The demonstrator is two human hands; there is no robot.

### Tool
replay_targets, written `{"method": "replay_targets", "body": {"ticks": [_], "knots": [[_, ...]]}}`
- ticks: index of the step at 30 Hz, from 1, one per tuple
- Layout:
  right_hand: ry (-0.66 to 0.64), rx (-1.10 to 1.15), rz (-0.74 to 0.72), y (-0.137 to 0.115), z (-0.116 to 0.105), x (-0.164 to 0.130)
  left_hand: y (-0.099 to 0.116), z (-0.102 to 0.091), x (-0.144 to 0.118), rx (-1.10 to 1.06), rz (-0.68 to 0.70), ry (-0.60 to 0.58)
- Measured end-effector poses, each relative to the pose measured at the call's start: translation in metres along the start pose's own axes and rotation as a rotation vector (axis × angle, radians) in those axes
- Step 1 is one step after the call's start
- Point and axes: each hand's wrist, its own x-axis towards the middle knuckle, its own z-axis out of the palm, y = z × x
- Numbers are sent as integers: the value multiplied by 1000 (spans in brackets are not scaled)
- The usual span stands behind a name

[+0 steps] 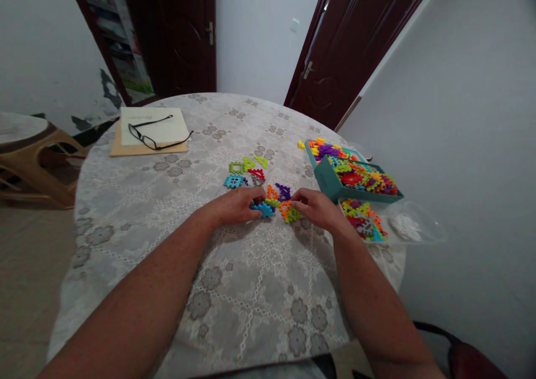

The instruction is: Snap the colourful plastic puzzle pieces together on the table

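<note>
Both my hands hold small plastic interlocking building pieces low over the middle of the table. My left hand [240,205] is closed on a blue toothed piece [264,210], its thumb along the near side. My right hand [314,206] pinches the right side of a cluster of orange and green pieces [286,209]. A purple triangular piece [283,191] stands at the cluster's far side; whether it is joined on, I cannot tell. Just beyond my left hand lie loose pieces: a blue square [234,181], a green square frame [236,168] and a red triangle [257,174].
To the right, a teal box [335,183] full of colourful pieces rests against another filled tray [312,151]. Nearer are a clear container of pieces [382,235] and a clear tub with white bits [433,228]. Eyeglasses [148,142] lie on papers [125,116] at far left.
</note>
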Motion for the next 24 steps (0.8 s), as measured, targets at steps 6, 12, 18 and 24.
{"method": "replay_targets", "body": {"ticks": [6, 12, 18, 24], "knots": [[79, 49, -96, -21, 32, 9, -2, -2, 0, 14, 19, -17], [147, 87, -84, -44, 54, 6, -8, 2, 2, 73, 49, 1], [183, 211, -51, -41, 58, 9, -8, 1, 2, 48, 56, 7], [456, 185, 120, 11, 32, 16, -3, -3, -1, 36, 5, -29]]}}
